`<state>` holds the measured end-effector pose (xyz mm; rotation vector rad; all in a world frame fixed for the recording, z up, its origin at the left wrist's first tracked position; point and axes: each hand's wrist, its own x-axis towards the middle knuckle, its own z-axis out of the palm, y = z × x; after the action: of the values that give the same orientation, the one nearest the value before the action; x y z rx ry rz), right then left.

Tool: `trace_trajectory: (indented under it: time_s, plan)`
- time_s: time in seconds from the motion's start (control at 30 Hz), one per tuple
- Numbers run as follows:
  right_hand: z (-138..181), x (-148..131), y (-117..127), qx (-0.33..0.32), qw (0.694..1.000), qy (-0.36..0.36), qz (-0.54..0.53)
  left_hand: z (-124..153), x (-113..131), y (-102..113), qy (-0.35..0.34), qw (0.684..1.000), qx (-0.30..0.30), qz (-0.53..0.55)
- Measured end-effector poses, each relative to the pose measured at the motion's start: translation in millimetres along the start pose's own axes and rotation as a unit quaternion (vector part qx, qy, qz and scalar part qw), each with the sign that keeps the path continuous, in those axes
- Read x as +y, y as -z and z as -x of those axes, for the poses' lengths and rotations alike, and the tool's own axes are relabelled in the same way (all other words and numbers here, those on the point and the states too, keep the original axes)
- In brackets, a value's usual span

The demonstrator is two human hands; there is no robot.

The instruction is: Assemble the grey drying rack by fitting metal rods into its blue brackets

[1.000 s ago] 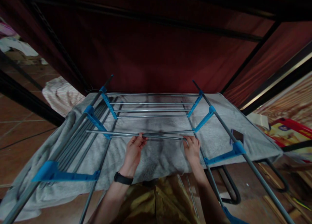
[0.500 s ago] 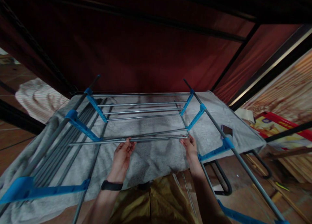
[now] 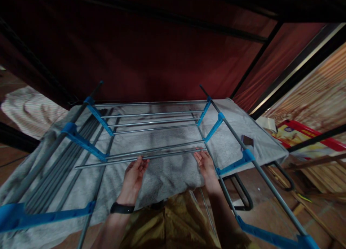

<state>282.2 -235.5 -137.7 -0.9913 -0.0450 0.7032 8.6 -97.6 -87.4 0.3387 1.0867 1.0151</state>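
Observation:
A thin grey metal rod (image 3: 167,154) runs across in front of me, between the two sides of a rack frame of grey tubes with blue plastic brackets (image 3: 85,144). My left hand (image 3: 134,176) is closed around the rod near its middle, fingertips pinching it. My right hand (image 3: 205,165) is at the rod's right end, fingers curled against it just inside the right-hand tubes (image 3: 234,129). The rod's left end sticks out past the left inner tube. Several rods span the rack's far part, and another crosses just beyond the one I hold.
Beneath the rack lies a grey blanket (image 3: 173,173) over a raised surface. Several loose tubes (image 3: 65,162) lie at the left. A small dark box (image 3: 247,141) sits by the right tube. A red and yellow package (image 3: 305,139) stands at far right; a dark red curtain (image 3: 162,61) hangs behind.
The rod in my hands has come slightly nearer to me at its left end, so it slants more. My right fingers have shifted a little left and loosened. The view has shifted slightly.

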Motion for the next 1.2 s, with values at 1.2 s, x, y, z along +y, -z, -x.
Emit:
trace_trajectory:
  time_s: [1.2]
  plan:
    - [-4,7,7,0.024,0.999,-0.036,-0.028,-8,-5,20,-0.039,0.996,0.076,0.027]
